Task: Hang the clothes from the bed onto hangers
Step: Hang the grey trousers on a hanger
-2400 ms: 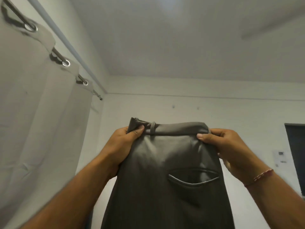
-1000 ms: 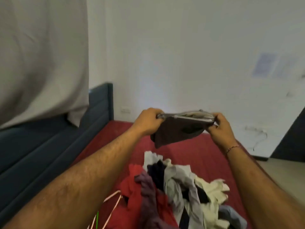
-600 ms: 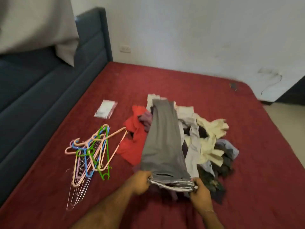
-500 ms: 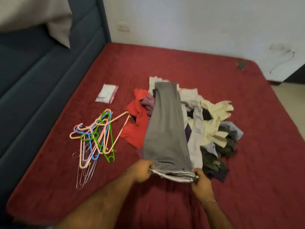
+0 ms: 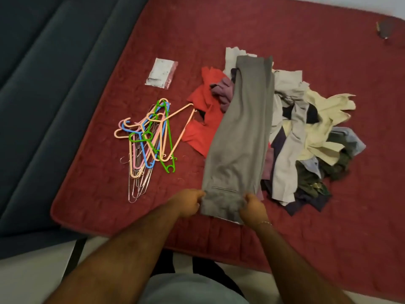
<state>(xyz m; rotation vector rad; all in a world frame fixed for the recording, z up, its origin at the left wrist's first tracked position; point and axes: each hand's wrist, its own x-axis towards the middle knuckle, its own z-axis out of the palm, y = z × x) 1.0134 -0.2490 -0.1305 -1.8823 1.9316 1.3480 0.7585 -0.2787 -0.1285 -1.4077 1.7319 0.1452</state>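
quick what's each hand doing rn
left hand: grips the waist end of the grey trousers
right hand: grips the same end

Grey trousers (image 5: 241, 132), earlier held aloft, now flat along the clothes pile (image 5: 306, 132).

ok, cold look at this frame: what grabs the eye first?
The grey trousers, laid lengthwise over the clothes pile mid-bed, with the left hand and right hand each gripping the waistband end at the near edge. Next, the tangle of coloured hangers lying to the left on the red bedcover, with a small white packet beyond them.
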